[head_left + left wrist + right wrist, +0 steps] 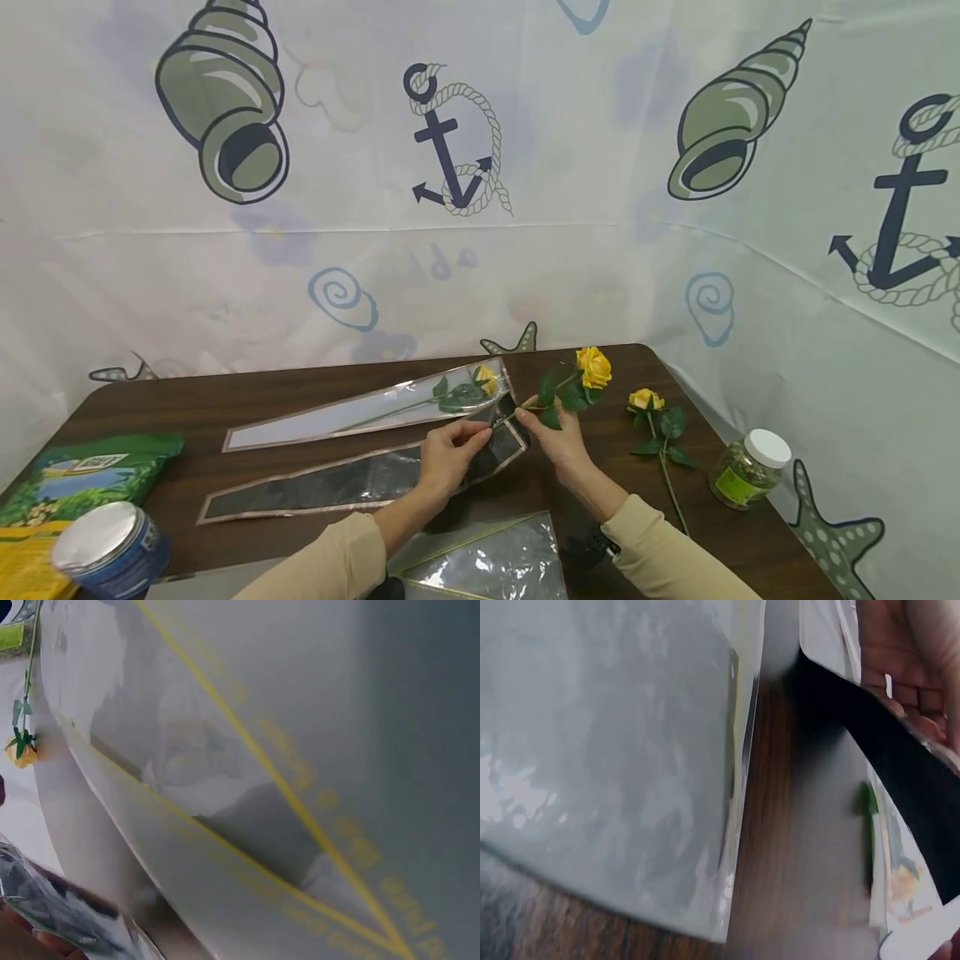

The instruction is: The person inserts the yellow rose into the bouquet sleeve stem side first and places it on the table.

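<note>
In the head view my left hand (pixel 447 457) pinches the open end of a long black flower sleeve (pixel 315 487) with a pale border. My right hand (pixel 558 437) holds a yellow artificial rose (pixel 594 367) by its stem, the bloom pointing away to the right. The stem's lower part runs to the sleeve's mouth; whether its tip is inside I cannot tell. Behind lies a white flower sleeve (pixel 300 427) with another yellow rose (pixel 486 381) in it. The right wrist view shows the black sleeve (pixel 900 761) bent under the left hand's fingers (pixel 900 645).
A third rose (pixel 645 400) lies at the right, beside a white-lidded jar (pixel 750 467). Clear sleeves with yellow lines (pixel 495 558) lie at the front edge. On the left are a green and yellow bag (pixel 97 475) and a blue can (pixel 112 550). A printed curtain (pixel 360 192) hangs behind the table.
</note>
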Demonstrator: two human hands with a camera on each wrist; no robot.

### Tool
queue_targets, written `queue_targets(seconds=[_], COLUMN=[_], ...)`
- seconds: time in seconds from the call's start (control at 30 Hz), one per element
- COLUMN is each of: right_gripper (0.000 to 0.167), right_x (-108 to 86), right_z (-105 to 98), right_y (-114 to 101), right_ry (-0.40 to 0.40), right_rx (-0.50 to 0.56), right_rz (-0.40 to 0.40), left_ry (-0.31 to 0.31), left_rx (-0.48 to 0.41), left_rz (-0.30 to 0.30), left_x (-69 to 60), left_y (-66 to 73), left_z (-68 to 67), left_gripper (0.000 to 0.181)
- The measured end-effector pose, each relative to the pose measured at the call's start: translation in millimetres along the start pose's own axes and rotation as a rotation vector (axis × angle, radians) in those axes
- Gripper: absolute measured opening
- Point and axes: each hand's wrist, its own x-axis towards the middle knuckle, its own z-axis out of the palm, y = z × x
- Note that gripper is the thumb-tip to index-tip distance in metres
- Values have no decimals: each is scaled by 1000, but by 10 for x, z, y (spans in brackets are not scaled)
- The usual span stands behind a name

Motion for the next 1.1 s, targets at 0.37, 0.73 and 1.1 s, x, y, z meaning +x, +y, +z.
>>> queue_targets(seconds=[0.37,0.73,1.1], right_gripper=[38,50,40], right_x=[34,30,27], right_z=[19,-105,-112], right_y=[27,-30,-17], right_ry=[-67,-9,135], right_rx=[96,142,163], right_rz=[-26,-58,68], left_ry=[11,0,-33], left_rx=[-6,-1,-19], left_rz=[-42,-37,-33], left_x=[0,-5,-1], left_y=[-27,-21,10], left_z=[-15,-22,-28], left_gripper=[13,12,15])
